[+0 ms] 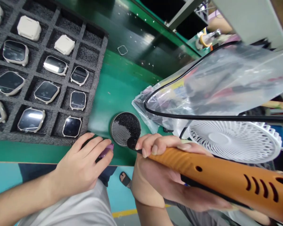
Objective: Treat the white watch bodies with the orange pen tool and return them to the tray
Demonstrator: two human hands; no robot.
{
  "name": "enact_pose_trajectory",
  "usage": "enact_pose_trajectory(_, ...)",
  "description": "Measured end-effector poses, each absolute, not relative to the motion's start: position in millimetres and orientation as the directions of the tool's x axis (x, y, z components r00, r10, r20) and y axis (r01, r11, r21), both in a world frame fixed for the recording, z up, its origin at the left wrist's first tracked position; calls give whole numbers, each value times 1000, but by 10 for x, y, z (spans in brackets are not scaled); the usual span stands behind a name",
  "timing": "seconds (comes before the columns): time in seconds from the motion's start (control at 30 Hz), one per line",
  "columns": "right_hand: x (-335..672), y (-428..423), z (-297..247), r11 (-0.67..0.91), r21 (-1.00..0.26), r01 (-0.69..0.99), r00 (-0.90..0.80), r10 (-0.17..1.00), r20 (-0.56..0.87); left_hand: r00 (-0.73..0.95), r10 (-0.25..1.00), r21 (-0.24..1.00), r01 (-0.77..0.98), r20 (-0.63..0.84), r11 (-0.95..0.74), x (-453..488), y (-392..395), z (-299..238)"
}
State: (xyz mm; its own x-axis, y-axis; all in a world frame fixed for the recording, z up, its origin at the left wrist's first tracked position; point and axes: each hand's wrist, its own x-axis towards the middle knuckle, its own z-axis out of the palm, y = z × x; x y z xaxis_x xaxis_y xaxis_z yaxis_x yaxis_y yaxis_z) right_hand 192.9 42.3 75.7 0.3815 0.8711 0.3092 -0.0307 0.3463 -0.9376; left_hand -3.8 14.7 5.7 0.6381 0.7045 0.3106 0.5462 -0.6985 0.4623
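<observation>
Tip of the orange tool [217, 175] worked at the round tin [125, 128]
Firm wrap of the right hand [160, 146] round the orange tool, tip touching the tin's near rim; probably best kept light and steady. Just left of the tin, left hand [85, 163] pinching a small purple piece [106, 151] against the counter [118, 91]. Tin packed with dark mesh. Farther left, foam tray [101, 62] holding watch cases [72, 126], one per pocket, several pockets bare.

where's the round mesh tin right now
In the head view the round tin sits low centre on the green bench, just right of the foam tray, with the orange tool tip at its near edge.
</observation>
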Motion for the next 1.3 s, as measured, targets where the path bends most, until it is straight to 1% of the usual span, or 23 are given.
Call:
enact_pose_trajectory(0.37, 1932, 440, 760, 353, -933, -66, 376, 875, 304, 604, 711, 448, 557, 359, -700, -8, 164, 71)
enact_pose_trajectory(0.57, 1925, 444, 745, 374, -926, -47, 389, 861, 328, 613, 716, 465, 553, 336, -691, -19, 154, 65)
enact_pose_trajectory(0.73, 1916, 457, 737, 343, -937, -60, 407, 866, 291, 627, 710, 464, 550, 320, -694, -25, 153, 58)
enact_pose_trajectory(0.87, 1927, 400, 900, 323, -946, -2, 378, 877, 299, 647, 696, 476, 527, 312, -704, -38, 150, 61)
enact_pose_trajectory(0.97, 1921, 317, 1036, 249, -967, 59, 331, 909, 254, 629, 699, 482, 522, 340, -704, -35, 154, 63)
enact_pose_trajectory(1.07, 1879, 263, 1038, 264, -964, 29, 282, 923, 262, 612, 711, 489, 529, 347, -694, -23, 169, 68)
enact_pose_trajectory(1.17, 1823, 258, 958, 288, -957, -33, 282, 921, 267, 612, 711, 493, 526, 348, -693, -14, 183, 72)
enact_pose_trajectory(1.3, 1801, 268, 930, 222, -975, -6, 258, 942, 213, 615, 704, 492, 517, 356, -700, -17, 182, 74)
